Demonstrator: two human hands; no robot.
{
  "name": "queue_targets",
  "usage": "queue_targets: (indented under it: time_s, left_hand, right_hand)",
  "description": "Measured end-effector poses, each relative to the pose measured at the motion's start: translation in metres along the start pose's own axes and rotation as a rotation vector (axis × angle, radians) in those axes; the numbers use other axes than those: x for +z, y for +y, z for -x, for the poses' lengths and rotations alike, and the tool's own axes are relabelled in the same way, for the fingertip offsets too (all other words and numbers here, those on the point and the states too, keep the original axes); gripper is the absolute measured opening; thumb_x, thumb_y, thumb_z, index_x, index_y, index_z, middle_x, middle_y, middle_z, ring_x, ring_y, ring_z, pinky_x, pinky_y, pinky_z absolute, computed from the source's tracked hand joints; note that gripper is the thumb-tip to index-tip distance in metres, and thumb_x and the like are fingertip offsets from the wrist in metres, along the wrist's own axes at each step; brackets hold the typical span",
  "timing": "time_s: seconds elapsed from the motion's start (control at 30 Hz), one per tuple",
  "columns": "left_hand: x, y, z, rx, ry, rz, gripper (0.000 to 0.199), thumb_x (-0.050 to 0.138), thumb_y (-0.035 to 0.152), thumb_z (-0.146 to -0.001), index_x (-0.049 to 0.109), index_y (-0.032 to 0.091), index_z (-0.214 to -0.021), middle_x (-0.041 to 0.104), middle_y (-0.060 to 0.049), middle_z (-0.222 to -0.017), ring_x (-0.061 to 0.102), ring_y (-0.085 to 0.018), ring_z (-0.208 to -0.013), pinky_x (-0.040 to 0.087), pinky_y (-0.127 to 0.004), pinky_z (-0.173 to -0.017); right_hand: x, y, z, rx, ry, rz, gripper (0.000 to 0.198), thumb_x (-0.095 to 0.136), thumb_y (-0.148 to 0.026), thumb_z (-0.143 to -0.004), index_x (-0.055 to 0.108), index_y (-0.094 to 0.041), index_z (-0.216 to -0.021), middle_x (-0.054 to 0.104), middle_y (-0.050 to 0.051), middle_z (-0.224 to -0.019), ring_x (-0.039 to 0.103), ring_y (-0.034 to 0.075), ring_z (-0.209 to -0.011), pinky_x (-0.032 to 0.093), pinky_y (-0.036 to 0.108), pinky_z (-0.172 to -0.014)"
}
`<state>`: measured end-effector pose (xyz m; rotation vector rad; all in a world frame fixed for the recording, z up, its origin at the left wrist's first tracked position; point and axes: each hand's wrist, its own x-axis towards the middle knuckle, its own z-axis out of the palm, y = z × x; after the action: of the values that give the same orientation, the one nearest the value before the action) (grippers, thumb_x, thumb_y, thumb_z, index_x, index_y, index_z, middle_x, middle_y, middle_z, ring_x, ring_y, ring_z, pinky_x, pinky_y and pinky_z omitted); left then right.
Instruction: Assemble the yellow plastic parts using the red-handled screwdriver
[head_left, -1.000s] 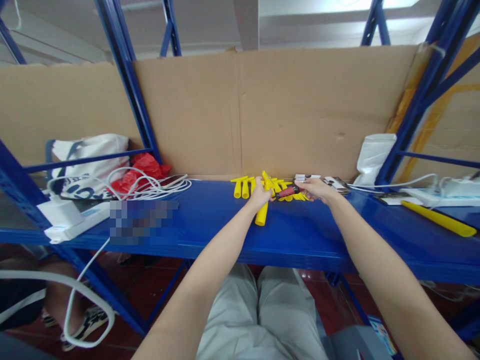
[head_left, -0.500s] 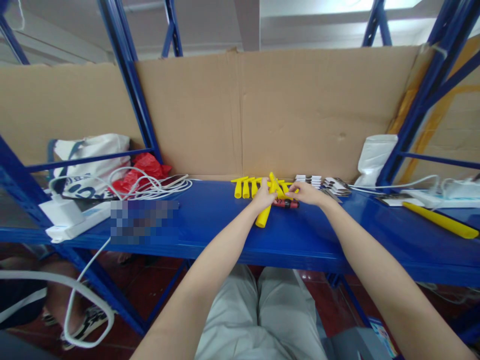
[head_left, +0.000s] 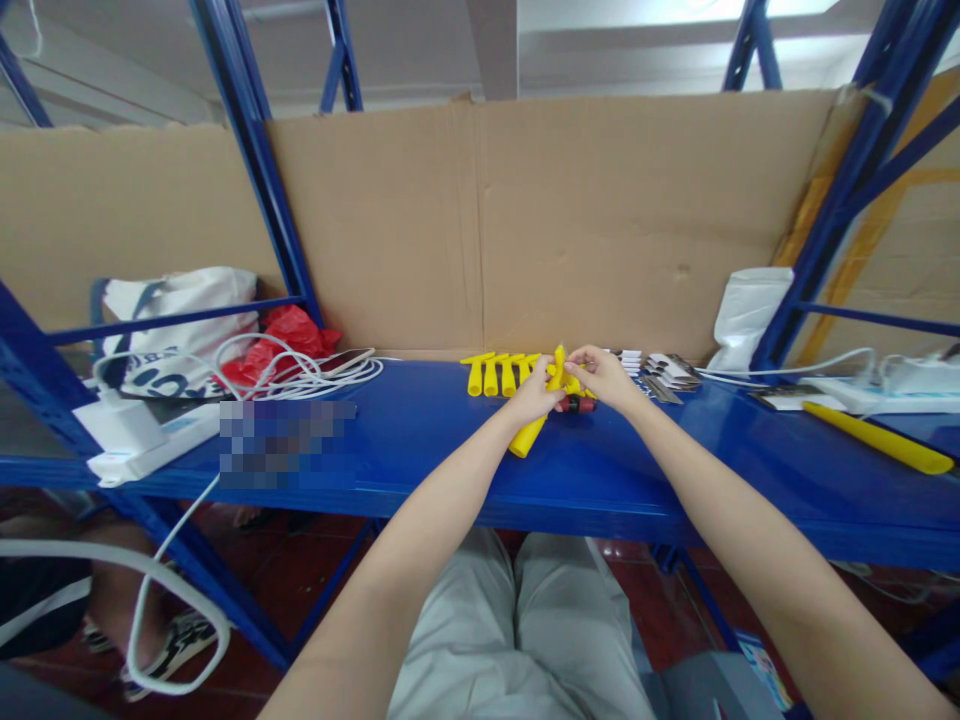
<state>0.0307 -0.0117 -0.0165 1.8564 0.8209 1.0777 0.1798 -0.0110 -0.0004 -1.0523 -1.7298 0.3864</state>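
Note:
A long yellow tapered plastic handle (head_left: 529, 438) slants over the blue shelf, its wide end toward me. My left hand (head_left: 534, 392) is closed around its middle. Beside the narrow upper end, my right hand (head_left: 604, 378) has its thumb and fingers pinched together; whatever small thing they hold is hidden. Under the hands lies a red-and-black tool (head_left: 576, 404), partly covered. Several similar yellow handles (head_left: 491, 378) lie in a row behind and left of my left hand, with more yellow pieces half hidden behind the fingers.
Small white-and-dark packets (head_left: 671, 372) lie right of my hands, with a white pouch (head_left: 750, 315) behind them. Another long yellow piece (head_left: 877, 438) rests far right near a power strip (head_left: 870, 397). White cables (head_left: 315, 372) and a red bag (head_left: 289, 340) are at left. Cardboard (head_left: 600, 220) stands behind.
My right hand has moved slightly up and inward, closer to the handle's narrow end. My left hand has turned a little and still grips the yellow handle.

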Motion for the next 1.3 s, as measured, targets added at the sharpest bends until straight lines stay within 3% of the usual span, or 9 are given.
queue_targets:
  time_s: [0.67,0.93,1.3]
  left_hand:
    - [-0.004,0.001,0.002,0.064,-0.079,0.0,0.039,0.051,-0.001,-0.074,0.036,0.021,-0.101,0.049,0.008,-0.077,0.05,-0.001,-0.046,0.043,-0.014,-0.046]
    - [-0.004,-0.001,0.001,0.002,-0.084,-0.064,0.043,0.053,0.001,-0.075,0.035,0.021,-0.108,0.048,0.004,-0.086,0.05,0.0,-0.043,0.039,-0.013,-0.041]
    - [-0.004,-0.003,-0.003,0.026,-0.148,0.002,0.042,0.051,-0.001,-0.075,0.031,0.022,-0.105,0.046,0.008,-0.075,0.053,-0.003,-0.044,0.041,-0.013,-0.038]
  right_hand:
    - [-0.002,0.005,-0.005,0.035,-0.035,-0.037,0.007,0.055,-0.024,-0.071,0.051,-0.018,-0.071,0.053,-0.002,-0.059,0.044,0.007,-0.044,0.037,0.019,-0.041]
    - [-0.007,0.001,-0.002,-0.068,-0.062,0.156,0.003,0.053,-0.019,-0.073,0.052,-0.018,-0.071,0.056,0.0,-0.061,0.051,0.01,-0.054,0.041,0.022,-0.053]
    - [-0.008,-0.007,0.0,-0.154,-0.068,0.451,0.005,0.045,-0.015,-0.079,0.047,-0.019,-0.075,0.059,0.003,-0.071,0.054,0.014,-0.063,0.038,0.023,-0.057]
